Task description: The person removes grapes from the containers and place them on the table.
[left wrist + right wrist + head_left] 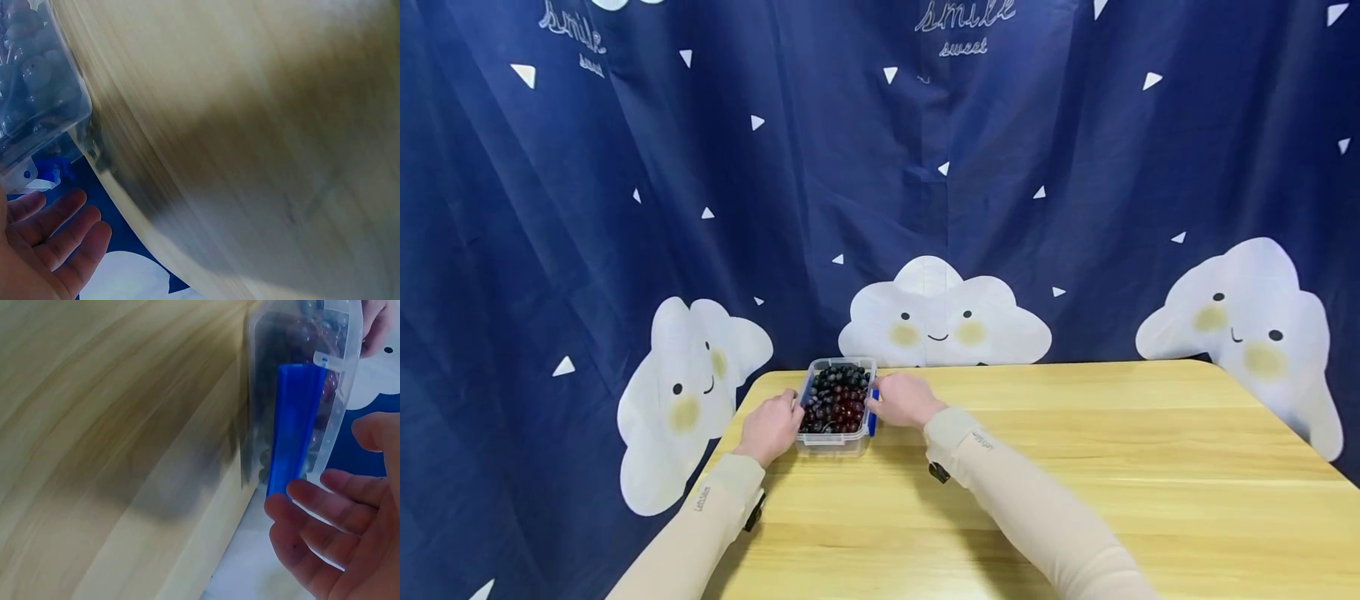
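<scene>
A clear plastic food box (832, 446) without a lid stands on the table's far left part. Dark and reddish grapes (838, 396) fill it. A blue clip (295, 425) hangs down its right side. My left hand (772, 427) is at the box's left side, and the left wrist view has its fingers (72, 240) loosely extended beside a bit of blue on the box. On the opposite side is my right hand (906, 400). Its fingertips (281, 503) are right at the clip's lower end, with the thumb (375, 431) apart from the fingers.
The wooden table (1075, 467) stretches far to the right of the box. Behind it hangs a dark blue curtain (865, 167) with white clouds and triangles. The box stands close to the table's back left corner.
</scene>
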`<state>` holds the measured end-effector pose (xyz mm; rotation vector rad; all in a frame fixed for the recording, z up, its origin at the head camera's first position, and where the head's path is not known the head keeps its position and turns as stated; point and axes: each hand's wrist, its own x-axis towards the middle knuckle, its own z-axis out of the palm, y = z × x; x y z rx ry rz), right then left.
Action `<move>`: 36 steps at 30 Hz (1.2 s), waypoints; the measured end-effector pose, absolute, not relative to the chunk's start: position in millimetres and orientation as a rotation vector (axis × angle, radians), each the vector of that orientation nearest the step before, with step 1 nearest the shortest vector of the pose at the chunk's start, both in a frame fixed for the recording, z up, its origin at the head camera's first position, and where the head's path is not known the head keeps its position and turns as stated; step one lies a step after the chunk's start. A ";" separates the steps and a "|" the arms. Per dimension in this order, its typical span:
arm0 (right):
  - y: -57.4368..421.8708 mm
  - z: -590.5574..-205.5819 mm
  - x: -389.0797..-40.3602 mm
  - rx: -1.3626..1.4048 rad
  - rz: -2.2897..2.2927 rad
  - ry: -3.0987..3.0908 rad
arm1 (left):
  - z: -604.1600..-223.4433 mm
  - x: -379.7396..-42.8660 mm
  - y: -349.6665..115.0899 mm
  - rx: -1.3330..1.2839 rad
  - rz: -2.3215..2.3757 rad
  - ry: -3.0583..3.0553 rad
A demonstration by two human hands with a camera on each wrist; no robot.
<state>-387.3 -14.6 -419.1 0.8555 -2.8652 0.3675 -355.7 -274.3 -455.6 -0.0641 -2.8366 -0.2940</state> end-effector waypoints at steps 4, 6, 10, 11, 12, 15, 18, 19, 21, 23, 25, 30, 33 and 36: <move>-21.3 -421.2 -387.8 0.806 0.361 -2.897 | -457.2 -354.8 -273.1 -0.055 -0.296 -2.835; -23.5 -422.8 -388.7 0.774 0.366 -2.914 | -458.2 -354.6 -272.5 -0.053 -0.300 -2.838; -26.7 -427.9 -390.3 0.727 0.361 -2.941 | -459.8 -354.0 -271.5 -0.052 -0.311 -2.846; -27.7 -429.7 -390.9 0.726 0.364 -2.940 | -459.8 -354.0 -271.4 -0.054 -0.314 -2.848; -28.6 -431.3 -391.2 0.725 0.367 -2.944 | -460.1 -353.8 -271.3 -0.055 -0.317 -2.848; -31.5 -435.8 -392.0 0.723 0.385 -2.959 | -460.8 -353.8 -271.4 -0.059 -0.314 -2.852; -33.8 -438.6 -392.1 0.710 0.423 -2.977 | -461.1 -353.9 -271.7 -0.069 -0.309 -2.850; -34.3 -439.3 -391.9 0.703 0.432 -2.982 | -460.9 -354.1 -271.7 -0.071 -0.308 -2.849; -35.2 -440.4 -391.5 0.690 0.430 -2.975 | -459.9 -353.9 -271.6 -0.070 -0.306 -2.845; -35.6 -441.7 -390.5 0.683 0.412 -2.967 | -458.6 -353.7 -271.4 -0.071 -0.304 -2.845; -35.7 -443.1 -389.0 0.679 0.388 -2.953 | -457.2 -352.8 -271.0 -0.068 -0.303 -2.849; -36.5 -447.9 -385.3 0.678 0.339 -2.918 | -454.3 -350.9 -270.9 -0.094 -0.300 -2.851; -37.2 -450.2 -385.0 0.679 0.313 -2.905 | -453.0 -350.8 -271.4 -0.122 -0.283 -2.848; -37.6 -451.5 -385.8 0.677 0.311 -2.905 | -452.7 -351.6 -272.1 -0.131 -0.274 -2.850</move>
